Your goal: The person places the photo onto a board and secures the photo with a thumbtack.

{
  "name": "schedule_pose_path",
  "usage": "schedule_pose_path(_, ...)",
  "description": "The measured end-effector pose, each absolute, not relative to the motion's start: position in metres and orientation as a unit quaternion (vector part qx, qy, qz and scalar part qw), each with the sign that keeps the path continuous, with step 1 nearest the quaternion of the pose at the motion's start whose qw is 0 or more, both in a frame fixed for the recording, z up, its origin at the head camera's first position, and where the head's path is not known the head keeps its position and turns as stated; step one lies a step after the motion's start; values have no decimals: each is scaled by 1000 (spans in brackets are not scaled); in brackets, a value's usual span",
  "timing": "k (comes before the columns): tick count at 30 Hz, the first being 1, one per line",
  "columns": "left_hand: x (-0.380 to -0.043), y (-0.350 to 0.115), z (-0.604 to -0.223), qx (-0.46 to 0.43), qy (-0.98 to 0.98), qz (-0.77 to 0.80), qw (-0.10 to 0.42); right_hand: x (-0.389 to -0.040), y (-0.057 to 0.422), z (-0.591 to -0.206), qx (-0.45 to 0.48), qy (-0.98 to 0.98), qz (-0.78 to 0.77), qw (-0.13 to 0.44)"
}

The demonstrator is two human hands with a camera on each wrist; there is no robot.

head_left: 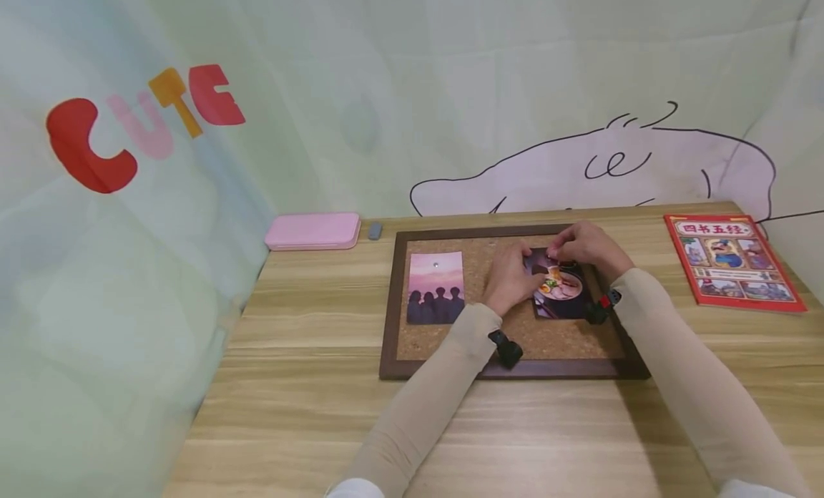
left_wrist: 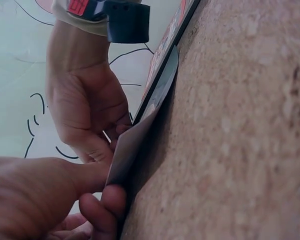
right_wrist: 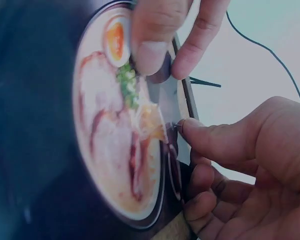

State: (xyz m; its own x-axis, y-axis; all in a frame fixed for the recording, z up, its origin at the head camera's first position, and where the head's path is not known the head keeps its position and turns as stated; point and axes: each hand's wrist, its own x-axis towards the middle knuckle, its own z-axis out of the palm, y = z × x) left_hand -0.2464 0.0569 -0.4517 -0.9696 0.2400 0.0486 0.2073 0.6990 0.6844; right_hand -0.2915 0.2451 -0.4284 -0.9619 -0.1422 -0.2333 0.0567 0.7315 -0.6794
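A photo card of a ramen bowl (head_left: 558, 286) is over the right half of a cork board (head_left: 483, 340). At its left upper edge, my left hand (head_left: 513, 277) pinches the card, thumb on the front and fingers behind. In the left wrist view the card (left_wrist: 132, 145) tilts away from the cork where the left hand (left_wrist: 35, 195) grips it. My right hand (head_left: 589, 246) is at the card's top edge. Seen in the right wrist view, the right hand (right_wrist: 240, 145) pinches a small thumbtack (right_wrist: 178, 127), its point toward the picture; the tack's head is mostly hidden.
Pinned to the board's left half is a pink sunset photo (head_left: 435, 289) with a tack near its top. A pink case (head_left: 313, 231) and a small grey object (head_left: 375, 231) lie at the back left. On the right rests a red book (head_left: 734, 262). Fabric (head_left: 386, 111) hangs behind the table.
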Motion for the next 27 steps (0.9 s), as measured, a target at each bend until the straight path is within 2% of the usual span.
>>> schedule_pose_path(13, -250, 57, -451, 118, 923, 364, 29, -297, 241, -422, -4, 914, -371, 166)
schedule_pose_path(27, -247, 56, -450, 115, 932, 342, 24, -294, 244, -426, 4, 912, -379, 157)
